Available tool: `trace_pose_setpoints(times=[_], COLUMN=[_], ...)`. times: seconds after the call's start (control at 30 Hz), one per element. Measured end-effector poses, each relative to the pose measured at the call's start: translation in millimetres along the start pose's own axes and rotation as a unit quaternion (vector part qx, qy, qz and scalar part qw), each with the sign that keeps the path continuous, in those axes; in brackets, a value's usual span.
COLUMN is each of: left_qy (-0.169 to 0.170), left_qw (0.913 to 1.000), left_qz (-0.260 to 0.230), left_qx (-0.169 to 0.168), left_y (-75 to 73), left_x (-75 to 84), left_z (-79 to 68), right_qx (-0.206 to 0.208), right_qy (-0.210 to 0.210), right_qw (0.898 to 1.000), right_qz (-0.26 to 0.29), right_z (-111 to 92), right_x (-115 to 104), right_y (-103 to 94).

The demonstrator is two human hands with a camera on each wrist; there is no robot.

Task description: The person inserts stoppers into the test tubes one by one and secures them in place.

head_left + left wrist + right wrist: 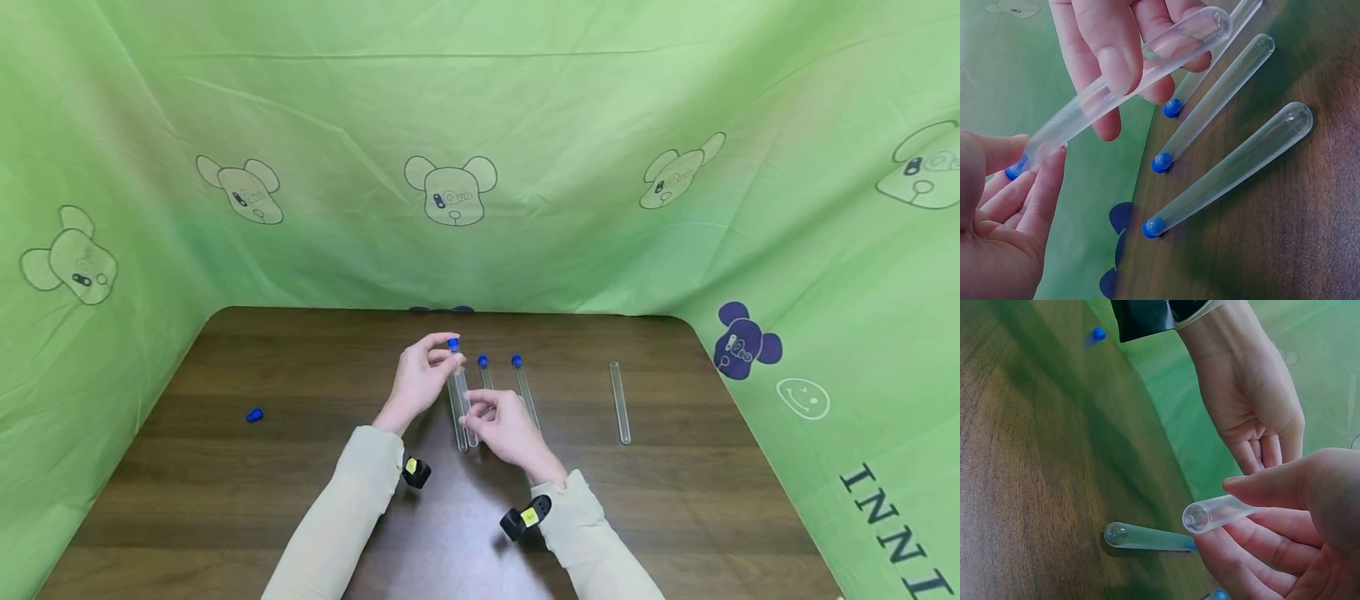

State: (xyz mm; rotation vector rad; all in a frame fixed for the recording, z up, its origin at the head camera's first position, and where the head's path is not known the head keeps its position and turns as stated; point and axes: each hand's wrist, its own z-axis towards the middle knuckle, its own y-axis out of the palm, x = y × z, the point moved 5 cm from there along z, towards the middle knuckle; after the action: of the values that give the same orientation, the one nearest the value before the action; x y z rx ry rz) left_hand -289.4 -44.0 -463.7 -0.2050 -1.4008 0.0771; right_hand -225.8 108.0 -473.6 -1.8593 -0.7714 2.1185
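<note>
My left hand (422, 377) pinches the blue cap (1017, 169) at the mouth end of a clear test tube (1075, 119). With thumb and fingers my right hand (510, 423) holds the same tube nearer its rounded end. The tube is tilted, raised above the table. Beneath and beside it lie three tubes with blue caps: one nearest (1235, 165), a middle tube (1219, 100) and a far tube (1244, 22) partly hidden by the right hand. How deep the held cap sits in the tube is hidden by the left fingers.
An uncapped clear tube (620, 404) lies on the right of the brown wooden table (225, 517). A loose blue cap (255, 414) lies on the left. Green printed cloth (450, 267) hangs around the table's back and sides.
</note>
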Motion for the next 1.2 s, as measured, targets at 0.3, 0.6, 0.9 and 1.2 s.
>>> trace_pose_setpoints(times=[0.3,0.6,0.9,1.2], left_qy=[0.006,0.010,0.019,0.005], left_qw=[0.9998,0.9993,0.9987,0.9999], left_qz=[-0.018,-0.031,-0.028,0.015], left_qx=[-0.005,-0.020,-0.037,-0.003], left_y=[2.1,4.8,6.3,-4.9], left_x=[4.4,9.8,14.3,7.8], left_z=[1.4,1.6,1.5,1.2], right_qx=[0.003,0.012,0.035,0.061], right_qy=[-0.018,-0.016,-0.015,0.002], right_qw=[1.000,1.000,0.999,0.998], right_qz=[0.004,-0.003,-0.003,-0.005], right_z=[1.1,0.3,-0.2,1.7], right_x=[-0.8,-2.5,-2.5,4.2], right_y=[-3.0,-6.4,-8.9,-17.2])
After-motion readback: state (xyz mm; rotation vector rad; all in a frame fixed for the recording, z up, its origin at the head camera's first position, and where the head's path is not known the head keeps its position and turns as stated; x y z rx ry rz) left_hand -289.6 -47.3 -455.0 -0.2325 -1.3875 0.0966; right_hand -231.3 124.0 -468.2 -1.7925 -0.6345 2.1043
